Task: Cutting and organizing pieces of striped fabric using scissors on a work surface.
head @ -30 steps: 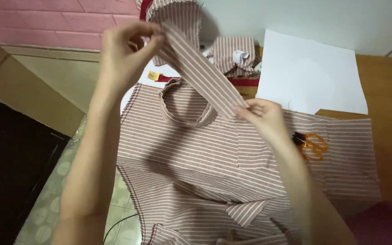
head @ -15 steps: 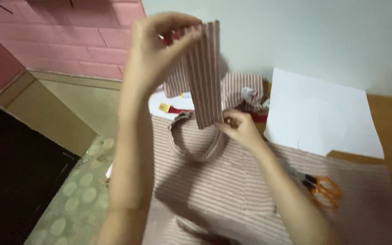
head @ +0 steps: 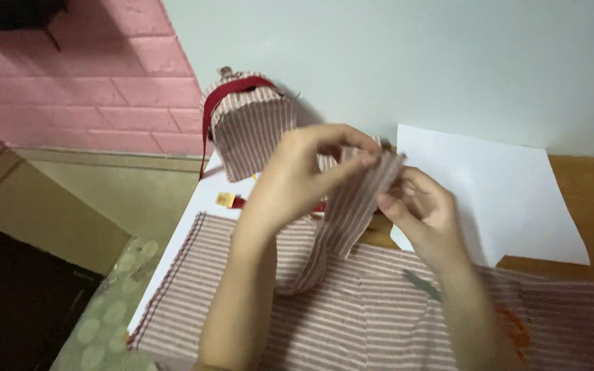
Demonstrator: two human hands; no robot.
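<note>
I see the striped fabric strip [head: 352, 206] pinched between both hands just above the counter [head: 586, 199], lower than half a second ago, when the left hand held it high. My left hand [head: 297, 175] has its fingers [head: 352, 159] clamped on the strip's top edge; my right hand [head: 421, 206] grips it from the other side. The strip runs down into the striped garment [head: 352, 323] spread below. Behind sit a striped bag with red trim [head: 249, 127] and a white paper sheet [head: 503, 192].
</note>
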